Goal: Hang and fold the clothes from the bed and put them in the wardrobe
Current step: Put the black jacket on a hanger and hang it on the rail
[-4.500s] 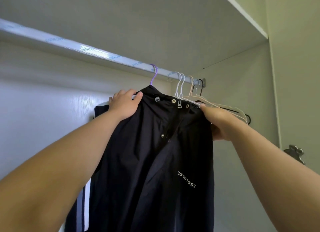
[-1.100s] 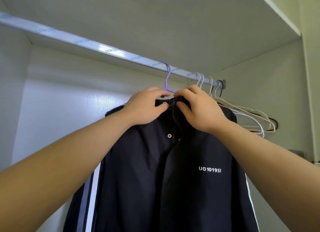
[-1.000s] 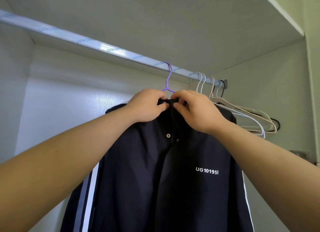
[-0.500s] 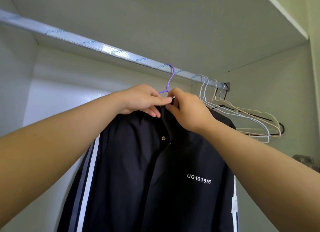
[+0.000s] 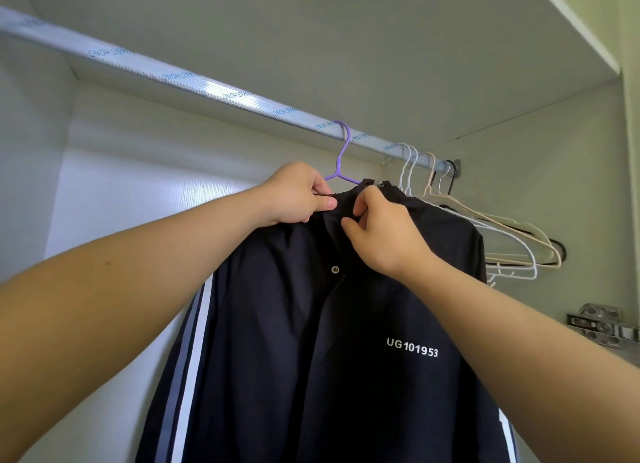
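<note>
A dark navy jacket (image 5: 311,341) with white sleeve stripes and white lettering on the chest hangs on a purple hanger (image 5: 342,158). The hanger's hook sits over the silver wardrobe rail (image 5: 207,88). My left hand (image 5: 294,194) pinches the left side of the jacket's collar just under the hook. On the right side of the collar, my right hand (image 5: 381,230) pinches the fabric with curled fingers. Both forearms reach up from the bottom corners and hide part of the jacket's shoulders.
Several bare hangers (image 5: 502,241), white, beige and black, bunch at the rail's right end against the wardrobe side wall. A shelf board (image 5: 346,30) runs close above the rail. A metal door hinge (image 5: 602,324) sticks out at the right. The rail's left stretch holds nothing.
The jacket front has been straightened since 4.5 s ago and both hands came together at the collar. In the last second they stay there, fingers shifting on the collar.
</note>
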`<state>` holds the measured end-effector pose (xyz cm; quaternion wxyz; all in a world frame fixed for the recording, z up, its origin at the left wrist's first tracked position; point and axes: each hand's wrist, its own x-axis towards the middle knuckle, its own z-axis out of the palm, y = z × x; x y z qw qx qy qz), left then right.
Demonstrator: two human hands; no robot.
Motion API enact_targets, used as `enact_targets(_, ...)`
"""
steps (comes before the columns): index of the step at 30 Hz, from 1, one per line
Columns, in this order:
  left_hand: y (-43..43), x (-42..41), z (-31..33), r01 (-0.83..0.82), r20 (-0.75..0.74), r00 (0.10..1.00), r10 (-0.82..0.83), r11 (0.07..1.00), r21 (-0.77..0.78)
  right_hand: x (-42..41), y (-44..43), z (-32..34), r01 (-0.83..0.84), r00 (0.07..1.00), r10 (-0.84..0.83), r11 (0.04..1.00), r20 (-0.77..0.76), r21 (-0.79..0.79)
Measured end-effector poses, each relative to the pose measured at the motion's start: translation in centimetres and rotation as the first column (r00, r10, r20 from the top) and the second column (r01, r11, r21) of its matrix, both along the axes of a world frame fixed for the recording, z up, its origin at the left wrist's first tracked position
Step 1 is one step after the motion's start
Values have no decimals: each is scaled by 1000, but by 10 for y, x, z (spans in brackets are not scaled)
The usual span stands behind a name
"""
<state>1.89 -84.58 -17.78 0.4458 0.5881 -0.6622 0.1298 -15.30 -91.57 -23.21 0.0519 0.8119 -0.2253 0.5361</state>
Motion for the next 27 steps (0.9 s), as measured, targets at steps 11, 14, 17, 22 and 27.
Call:
enact_targets(11, 1, -4, -13, -12, 112, 993, 20, 997, -71, 8, -1, -53, 292, 949, -255, 934, -187, 205)
enact_targets(14, -2, -4, -33, -51, 86, 993, 83, 943, -329, 11, -3, -58, 228, 972, -200, 934, -123, 276)
enact_targets(17, -9, 0, -76, -112, -63, 994, 93, 875, -471, 13, -7, -64, 92, 993, -111, 930, 35, 355)
enact_targets(22, -39, 8, -143, -205, -216, 963, 162, 959, -196, 21, -11, -81, -109, 937, -60, 885, 343, 453)
enact_targets(27, -59, -7, -153, -176, -381, 918, 112, 975, -138, 31, -15, -91, -285, 831, -38, 827, 555, 484)
